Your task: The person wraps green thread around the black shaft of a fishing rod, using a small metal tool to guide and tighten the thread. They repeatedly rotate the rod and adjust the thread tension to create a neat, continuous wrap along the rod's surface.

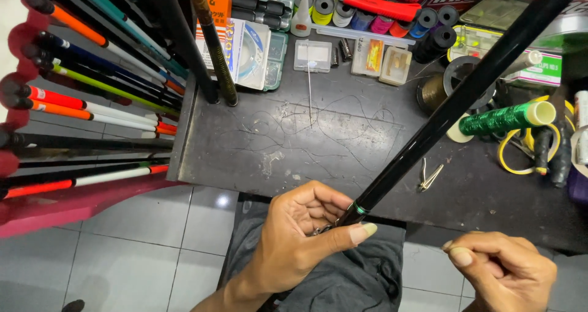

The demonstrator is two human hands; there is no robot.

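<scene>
Left hand (294, 238) pinched the black rod (453, 104) at its green band, just off the bench's (318, 134) near edge; right hand (502, 269) curled shut beside it, fingers pressed together.

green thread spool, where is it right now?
In the head view the green thread spool lies on the right side of the dark workbench, just right of the black rod that the left hand holds, beside yellow tape rolls.
</scene>
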